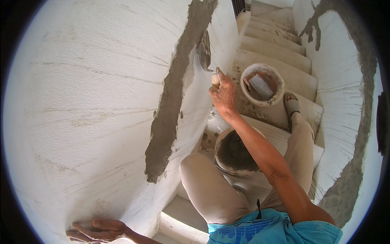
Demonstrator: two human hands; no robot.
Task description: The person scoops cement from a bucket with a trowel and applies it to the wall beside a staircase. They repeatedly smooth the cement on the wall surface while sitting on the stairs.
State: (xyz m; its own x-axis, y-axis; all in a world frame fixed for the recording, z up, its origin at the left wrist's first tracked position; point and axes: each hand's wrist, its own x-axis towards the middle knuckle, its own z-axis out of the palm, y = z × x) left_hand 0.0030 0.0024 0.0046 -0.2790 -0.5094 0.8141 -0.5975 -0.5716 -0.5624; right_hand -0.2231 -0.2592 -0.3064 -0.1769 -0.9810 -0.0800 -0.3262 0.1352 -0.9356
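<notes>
- Right hand [224, 95]: fingers closed round the handle of a trowel [215, 80]; palm side and part of the handle hidden by the fingers.
- Trowel: up at the left wall [101, 77], just beside the grey mortar strip [172, 91]; blade edges hard to make out against the grey patch there.
- Left hand [101, 231]: low on the same wall, fingers extended and slightly parted; palm hidden, its exact contact unclear; forearm cut off below.
- Lower bucket [219, 159]: between the knees, dark grey mix inside; right side covered by the right forearm.
- Upper bucket [264, 103]: on the stairs [280, 40], near the sandalled foot [291, 106]; flat pieces inside overlap, kinds uncertain.
- Right wall [339, 89]: second grey strip [363, 53], bent by the lens.
</notes>
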